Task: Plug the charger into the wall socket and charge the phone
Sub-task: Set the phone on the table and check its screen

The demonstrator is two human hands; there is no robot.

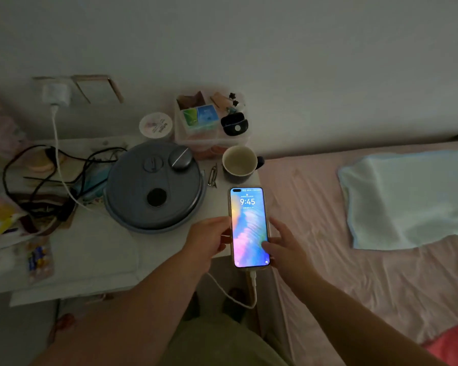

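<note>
The phone [249, 227] lies screen up at the right edge of the white table [95, 257], its display lit and reading 9:45. A white cable [238, 299] is plugged into its bottom end and loops below the table edge. The white charger [56, 94] sits in the wall socket at the upper left, with its white cable hanging down onto the table. My left hand [209, 240] grips the phone's left side. My right hand [283, 244] touches its right side, thumb on the screen.
A round grey lidded pot [154, 186] stands left of the phone, a mug [239, 162] just behind it. Black cables [45, 178] tangle at the left. A clear box [209, 117] of small items sits at the wall. A pink bed [368, 273] with a pale blue towel [413, 196] lies right.
</note>
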